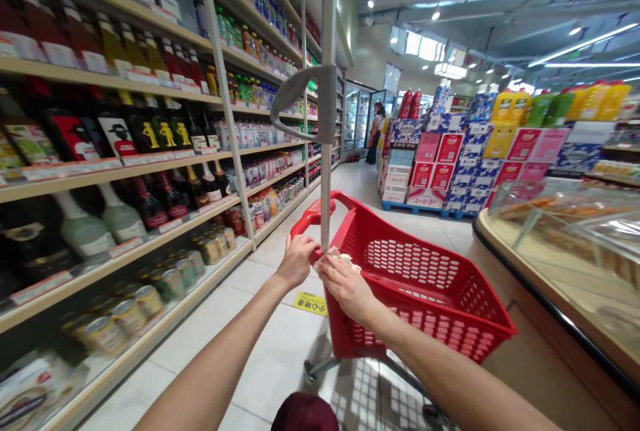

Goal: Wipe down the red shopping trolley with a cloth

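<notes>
A red plastic shopping cart [425, 244] with perforated basket walls stands in front of me on the tiled floor. My left hand [299, 261] is closed around the cart's red handle [313, 212], close to the grey metal pole [326, 184]. In my right hand [347, 284] is a crumpled whitish cloth [354, 264], pressed against the cart's rim by the foot of the pole. The fingers lie over the cloth and hide most of it. A grey plastic loop [305, 107] is fixed on the pole above my hands.
Shelves of bottles and cans [145, 164] line the left side. A glass-topped counter [560, 231] stands close on the right. Stacked boxes [435, 164] on a blue pallet [425, 209] lie ahead. Farther off stands a person [375, 134]. A yellow floor sign [311, 303] is left of the cart.
</notes>
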{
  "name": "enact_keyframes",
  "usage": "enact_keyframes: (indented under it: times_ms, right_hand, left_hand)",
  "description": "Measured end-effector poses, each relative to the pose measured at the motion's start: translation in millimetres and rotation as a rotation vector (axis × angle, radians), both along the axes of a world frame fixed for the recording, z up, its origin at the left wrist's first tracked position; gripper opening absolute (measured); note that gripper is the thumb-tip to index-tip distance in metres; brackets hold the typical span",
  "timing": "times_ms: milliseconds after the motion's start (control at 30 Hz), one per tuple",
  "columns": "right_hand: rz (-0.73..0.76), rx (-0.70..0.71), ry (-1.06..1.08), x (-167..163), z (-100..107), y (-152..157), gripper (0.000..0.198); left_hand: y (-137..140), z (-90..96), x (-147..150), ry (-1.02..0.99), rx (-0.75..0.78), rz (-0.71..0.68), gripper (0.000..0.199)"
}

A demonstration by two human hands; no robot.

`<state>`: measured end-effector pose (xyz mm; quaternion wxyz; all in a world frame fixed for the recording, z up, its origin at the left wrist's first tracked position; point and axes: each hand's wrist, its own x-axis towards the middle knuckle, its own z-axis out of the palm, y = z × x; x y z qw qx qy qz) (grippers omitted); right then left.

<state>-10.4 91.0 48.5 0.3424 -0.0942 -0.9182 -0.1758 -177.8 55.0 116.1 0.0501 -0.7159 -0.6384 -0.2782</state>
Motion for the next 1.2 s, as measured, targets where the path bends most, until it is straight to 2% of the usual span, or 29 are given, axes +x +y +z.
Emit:
enact_keyframes:
  times_ms: [167,233,300,367,433,500,567,633,667,733,833,933,1000,1100,1167,1200]
  right_hand:
    - [-0.029,-0.137,-0.060,12.0,-57.8,-12.0,0.024]
    - [-0.029,-0.235,-0.043,16.5,-69.3,-18.7,0.023]
    - [-0.036,-0.384,0.096,19.2,-60.4,-24.5,0.025]
    - [-0.042,-0.567,0.357,21.6,-35.6,-28.0,0.031]
    - [-0.025,-0.761,0.633,25.1,-6.7,-29.2,0.038]
    - [0.029,-0.948,0.820,29.2,15.7,-29.2,0.041]
    - [0.083,-1.112,0.914,32.3,27.0,-29.1,0.041]
    - [0.103,-1.201,0.963,33.9,28.0,-29.9,0.040]
    - [0.096,-1.193,0.977,34.5,25.6,-31.0,0.040]
    - [0.053,-1.067,0.939,36.8,16.7,-35.0,0.041]
    - [0.005,-0.801,0.660,43.5,-3.0,-45.6,0.046]
    - [-0.017,-0.707,0.361,51.2,-22.7,-56.2,0.060]
    - [-0.022,-0.678,0.267,54.4,-28.7,-56.9,0.065]
    - [0.005,-0.610,0.250,52.0,-18.4,-41.3,0.049]
    - [-0.038,-0.524,0.338,43.6,-2.2,-20.9,0.040]
    - [-0.078,-0.458,0.388,37.9,5.1,-9.3,0.038]
  left_hand:
    - [-0.5,3.0,2.4,0.011,-0.011,-0.002,0.034]
    - [-0.4,4.2,1.4,0.010,-0.010,0.002,0.032]
    - [-2.3,2.6,2.2,0.016,-0.008,0.000,0.031]
    - [-8.1,-4.2,8.8,-0.052,0.061,0.031,0.032]
    - [-18.5,-16.6,24.7,-0.278,0.191,0.114,0.033]
    - [-31.6,-32.0,49.2,-0.648,0.239,0.159,0.037]
    - [-43.6,-45.5,77.2,-1.019,0.054,0.031,0.039]
    - [-51.4,-52.7,101.0,-1.276,-0.181,-0.104,0.037]
    - [-53.3,-53.7,109.4,-1.365,-0.256,-0.127,0.035]
    - [-54.5,-52.1,118.1,-1.492,-0.318,-0.098,0.028]
    - [-55.9,-48.5,116.2,-1.567,-0.407,-0.070,0.018]
    - [-61.9,-48.6,108.5,-1.507,-0.585,-0.135,0.008]
    - [-64.7,-46.5,100.8,-1.318,-0.657,-0.164,0.013]
    - [-54.2,-31.0,79.7,-0.811,-0.668,-0.161,0.017]
    - [-34.1,-14.5,60.3,-0.528,-0.523,-0.074,0.021]
    - [-21.2,-6.7,51.0,-0.365,-0.338,0.048,0.027]
